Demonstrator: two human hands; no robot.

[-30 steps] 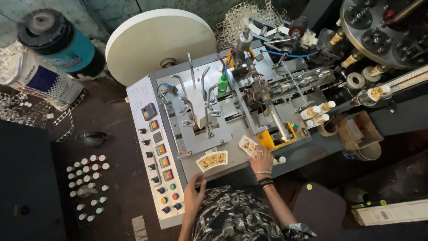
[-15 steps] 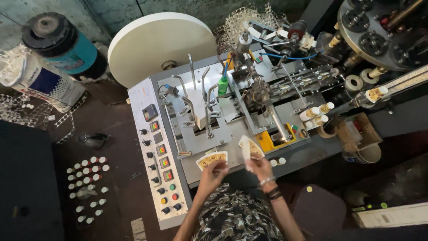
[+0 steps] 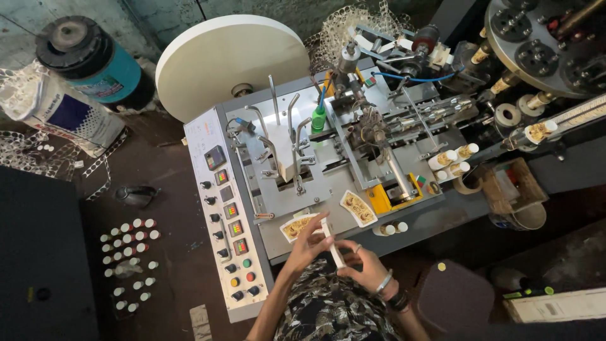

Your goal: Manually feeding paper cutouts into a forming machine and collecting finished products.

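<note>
A single head-worn camera looks almost straight down from well above the grey machine surface. The person's own left hand and right hand enter from the near edge. The view is wide: the white paper roll lies far left, the floor at near left

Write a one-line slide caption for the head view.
Seen from above, both hands, left and right, hold a stack of printed fan-shaped blanks edge-on at a grey machine, beside two flat blanks.
</note>
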